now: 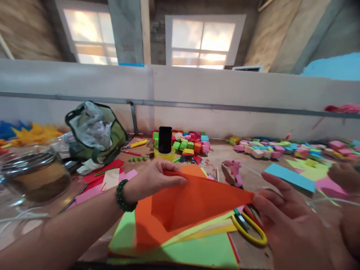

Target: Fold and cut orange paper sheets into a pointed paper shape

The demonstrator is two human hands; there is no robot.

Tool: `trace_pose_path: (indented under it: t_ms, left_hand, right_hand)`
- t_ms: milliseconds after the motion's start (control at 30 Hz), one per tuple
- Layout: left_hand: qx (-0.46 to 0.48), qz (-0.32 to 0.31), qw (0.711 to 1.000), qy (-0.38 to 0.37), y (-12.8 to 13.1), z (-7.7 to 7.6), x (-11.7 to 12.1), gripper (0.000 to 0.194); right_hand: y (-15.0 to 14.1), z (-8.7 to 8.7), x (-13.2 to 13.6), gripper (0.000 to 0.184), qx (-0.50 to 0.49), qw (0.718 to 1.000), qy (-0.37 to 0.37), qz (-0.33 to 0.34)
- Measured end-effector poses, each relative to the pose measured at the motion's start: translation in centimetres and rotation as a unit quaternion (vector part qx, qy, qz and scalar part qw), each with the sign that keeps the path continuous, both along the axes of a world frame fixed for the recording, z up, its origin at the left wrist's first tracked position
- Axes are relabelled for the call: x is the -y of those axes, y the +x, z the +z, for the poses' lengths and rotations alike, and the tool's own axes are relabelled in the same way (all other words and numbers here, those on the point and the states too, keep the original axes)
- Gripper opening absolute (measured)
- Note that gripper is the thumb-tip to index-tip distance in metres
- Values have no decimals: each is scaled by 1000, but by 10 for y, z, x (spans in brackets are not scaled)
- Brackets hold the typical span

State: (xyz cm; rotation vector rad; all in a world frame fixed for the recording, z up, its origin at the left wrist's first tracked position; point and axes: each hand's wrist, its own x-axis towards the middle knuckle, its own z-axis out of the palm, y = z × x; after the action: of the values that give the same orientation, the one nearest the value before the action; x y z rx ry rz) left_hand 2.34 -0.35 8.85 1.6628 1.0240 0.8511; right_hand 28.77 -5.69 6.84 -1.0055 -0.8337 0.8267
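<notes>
An orange sheet of paper (194, 200), folded into a triangle, is held up over a stack of coloured paper (174, 243). My left hand (153, 178), with a green bead bracelet at the wrist, pinches the sheet's upper left edge. Pinching the pointed right corner is my right hand (284, 213), its other fingers spread. Yellow-handled scissors (250, 227) lie beside the stack, under my right hand.
A pink glue gun (233, 172) lies mid-table. A black phone (165, 139) stands in a yellow tape roll. Folded paper cubes (191, 144) pile up along the back wall. At left stand a green bag (95, 131) and a glass jar (33, 174). Another person's hand (344, 174) shows at right.
</notes>
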Motion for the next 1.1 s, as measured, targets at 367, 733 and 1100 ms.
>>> trace_pose_path:
  t_ms: [367, 733, 1100]
  left_hand:
    - [41, -38, 998, -27, 2, -6, -5, 21]
    - [-78, 7, 994, 72, 0, -7, 2, 24]
    - [-132, 91, 949, 273, -20, -16, 32, 10]
  right_hand:
    - [4, -15, 6, 62, 49, 997, 15, -51]
    - [-3, -9, 5, 57, 50, 995, 72, -46]
    - [-6, -10, 6, 46, 7, 992, 121, 21]
